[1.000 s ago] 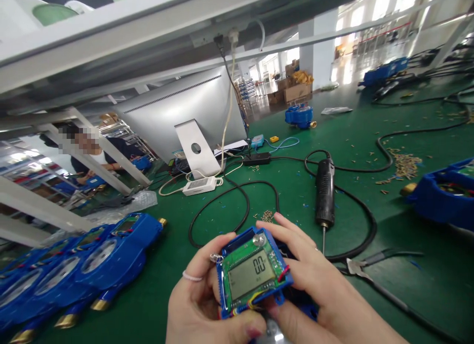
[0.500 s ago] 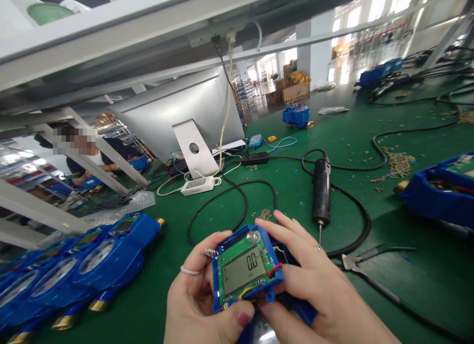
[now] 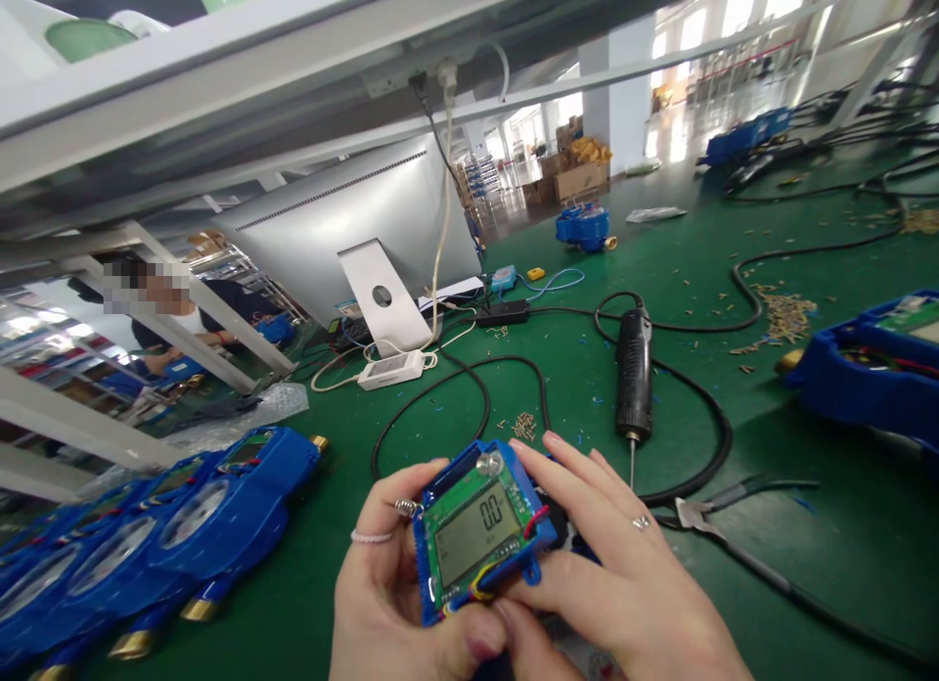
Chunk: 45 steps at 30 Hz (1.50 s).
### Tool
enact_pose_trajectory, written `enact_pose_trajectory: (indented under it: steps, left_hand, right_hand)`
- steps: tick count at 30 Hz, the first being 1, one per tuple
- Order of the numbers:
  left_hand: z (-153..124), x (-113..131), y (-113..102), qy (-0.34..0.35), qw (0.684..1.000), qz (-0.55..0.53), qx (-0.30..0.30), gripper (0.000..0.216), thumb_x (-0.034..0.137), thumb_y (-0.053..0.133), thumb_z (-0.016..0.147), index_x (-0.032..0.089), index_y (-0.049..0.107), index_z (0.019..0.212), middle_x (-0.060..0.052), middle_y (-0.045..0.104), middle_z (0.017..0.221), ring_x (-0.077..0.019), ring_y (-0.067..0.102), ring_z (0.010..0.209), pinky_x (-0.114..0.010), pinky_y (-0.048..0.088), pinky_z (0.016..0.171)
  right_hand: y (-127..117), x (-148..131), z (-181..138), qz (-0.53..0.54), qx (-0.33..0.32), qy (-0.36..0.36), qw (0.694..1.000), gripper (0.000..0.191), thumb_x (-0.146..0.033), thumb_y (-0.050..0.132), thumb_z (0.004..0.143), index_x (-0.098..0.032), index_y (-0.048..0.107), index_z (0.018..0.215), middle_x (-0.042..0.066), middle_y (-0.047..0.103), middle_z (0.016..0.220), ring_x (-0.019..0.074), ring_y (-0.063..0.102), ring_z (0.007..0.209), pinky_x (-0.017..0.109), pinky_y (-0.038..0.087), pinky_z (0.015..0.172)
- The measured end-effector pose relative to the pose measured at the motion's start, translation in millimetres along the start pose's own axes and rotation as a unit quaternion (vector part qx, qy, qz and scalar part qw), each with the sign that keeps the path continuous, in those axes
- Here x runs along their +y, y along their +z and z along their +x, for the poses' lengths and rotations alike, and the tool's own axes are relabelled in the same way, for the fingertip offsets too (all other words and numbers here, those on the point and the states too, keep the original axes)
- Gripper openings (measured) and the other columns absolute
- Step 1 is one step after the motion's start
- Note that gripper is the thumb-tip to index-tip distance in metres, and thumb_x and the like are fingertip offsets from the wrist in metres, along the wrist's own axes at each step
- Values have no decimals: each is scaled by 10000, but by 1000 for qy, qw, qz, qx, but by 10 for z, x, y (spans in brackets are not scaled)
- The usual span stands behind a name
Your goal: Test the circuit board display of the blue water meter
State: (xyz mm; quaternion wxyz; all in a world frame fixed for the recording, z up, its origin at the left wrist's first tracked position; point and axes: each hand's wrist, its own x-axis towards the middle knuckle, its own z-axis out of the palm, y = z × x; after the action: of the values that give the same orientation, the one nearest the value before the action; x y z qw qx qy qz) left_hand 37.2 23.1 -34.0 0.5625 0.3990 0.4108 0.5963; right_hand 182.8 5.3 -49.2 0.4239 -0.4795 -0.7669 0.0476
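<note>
A display module (image 3: 480, 536) with a blue plastic frame, green circuit board and LCD reading 0.0 is held up at the bottom centre. My left hand (image 3: 392, 588) is closed round its left side, thumb at the lower edge by the coloured wires (image 3: 478, 585). From the right, my right hand (image 3: 623, 573) grips the module too, its forefinger along the far right edge and its thumb below, near the left thumb. Dark and blue parts under the module are mostly covered by my fingers, so I cannot make out how they join it.
Blue meters with brass fittings (image 3: 220, 534) line the left; another blue meter (image 3: 872, 387) stands at right. A black electric screwdriver (image 3: 634, 378) with its cable lies ahead, near small screws (image 3: 523, 427). Behind are a monitor (image 3: 352, 231), a white shelf frame (image 3: 293, 50) and a seated person (image 3: 191, 319).
The module has shifted slightly left and tilted a little in my hands. My right thumb and fingers have moved left along its lower edge.
</note>
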Motion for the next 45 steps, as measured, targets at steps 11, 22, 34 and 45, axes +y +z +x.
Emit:
enact_pose_trajectory:
  steps: [11,22,34,45]
  left_hand:
    - [15,-6,-25,-8,1000,-14,-13,773,248,955,308,227,637,1012,-69,774,841,-296,737,734,-295,604,631]
    - [15,-3,-24,-7,1000,0,-5,761,269,956,303,237,645,997,-59,776,822,-279,737,705,-277,603,610]
    - [24,-12,-36,-16,1000,-18,-20,744,241,955,324,238,644,999,-65,780,822,-289,739,711,-284,606,619]
    - [20,-25,-37,0,999,-19,-38,691,204,940,395,206,638,1017,-57,778,823,-223,739,721,-204,587,635]
  right_hand:
    - [-90,-31,97,170,-94,153,969,158,-328,635,776,-378,718,900,-65,355,1477,284,259,1392,588,278,1083]
    - [-83,8,136,181,-140,196,954,96,-256,627,710,-286,701,764,-63,384,1461,297,252,1394,547,278,1101]
    - [-46,4,116,182,-124,195,956,133,-243,607,708,-284,707,786,-59,385,1459,294,276,1385,553,284,1100]
    - [-106,-22,220,120,-136,169,969,283,-170,566,633,-324,710,823,-70,397,1453,290,215,1407,566,221,1115]
